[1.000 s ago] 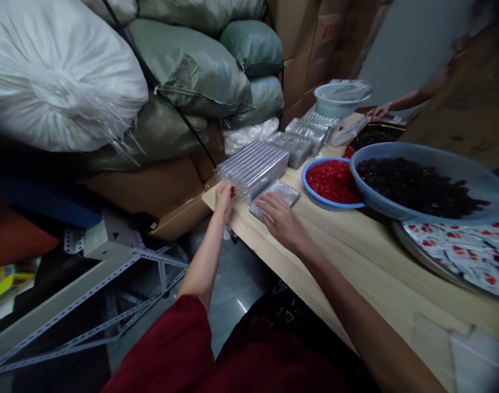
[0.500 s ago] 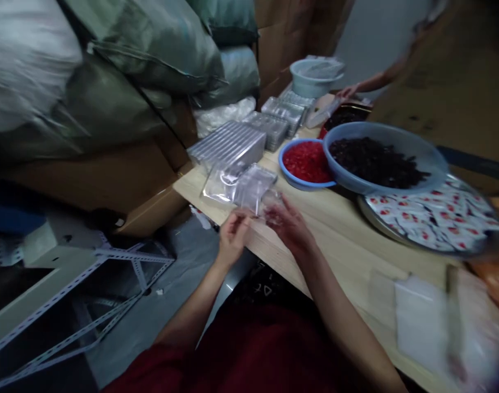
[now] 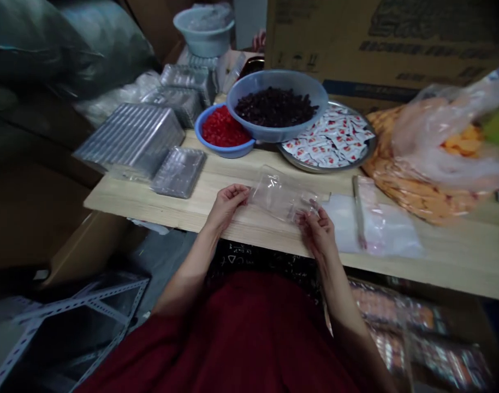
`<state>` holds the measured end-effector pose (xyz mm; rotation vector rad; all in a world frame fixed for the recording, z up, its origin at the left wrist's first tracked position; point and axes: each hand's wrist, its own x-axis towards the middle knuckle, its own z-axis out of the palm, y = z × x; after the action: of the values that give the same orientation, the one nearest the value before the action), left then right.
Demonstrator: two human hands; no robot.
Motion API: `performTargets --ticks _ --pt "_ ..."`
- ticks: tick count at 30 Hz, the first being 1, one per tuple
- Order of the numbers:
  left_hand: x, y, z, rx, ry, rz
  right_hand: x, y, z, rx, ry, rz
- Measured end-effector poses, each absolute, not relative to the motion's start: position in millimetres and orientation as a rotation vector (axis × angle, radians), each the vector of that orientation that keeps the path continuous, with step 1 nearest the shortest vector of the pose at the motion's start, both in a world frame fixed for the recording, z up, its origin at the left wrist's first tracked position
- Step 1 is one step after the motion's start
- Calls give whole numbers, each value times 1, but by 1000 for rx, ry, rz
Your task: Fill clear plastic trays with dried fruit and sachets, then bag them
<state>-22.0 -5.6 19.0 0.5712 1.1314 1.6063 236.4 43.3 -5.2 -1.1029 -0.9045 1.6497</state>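
Observation:
A thin clear plastic case [image 3: 274,195] is stretched between my two hands, a little above the front part of the wooden table [image 3: 217,164]. My left hand [image 3: 229,204] pinches its left end with thumb and fingers. At the right end, the fingers of my right hand [image 3: 318,226] close on the rim. Nothing shows through the transparent plastic except the wood. To the left lies a short stack of clear plastic cases [image 3: 179,172], apart from my hands. Beside it stands a larger stack of similar cases [image 3: 130,134].
Behind my hands are a blue bowl of red pieces [image 3: 225,127], a basin of dark pieces [image 3: 274,134] and a metal tray [image 3: 371,155] of printed sachets. White plastic bags [image 3: 391,232] and an orange bag [image 3: 429,199] lie to the right. Another person's hand [image 3: 259,41] shows at the back.
My view has swung right. Both hands have moved away from the stacks at the left, along the table, carrying the clear plastic case between them.

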Motion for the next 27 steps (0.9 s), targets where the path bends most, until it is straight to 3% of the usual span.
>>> performTargets --ticks 5,15,23,27 --pt "-15 2 5 431 1011 1445 249 44 -16 -1119 -872 1594" --pt "-14 0 -27 682 1390 1494 244 50 -48 -1200 -1044 1561" --pt "1 -18 -27 1393 2020 1232 248 33 -30 -1374 -2023 624" --pt "14 -21 -32 1550 1962 1170 240 25 -32 -1278 -2376 533"
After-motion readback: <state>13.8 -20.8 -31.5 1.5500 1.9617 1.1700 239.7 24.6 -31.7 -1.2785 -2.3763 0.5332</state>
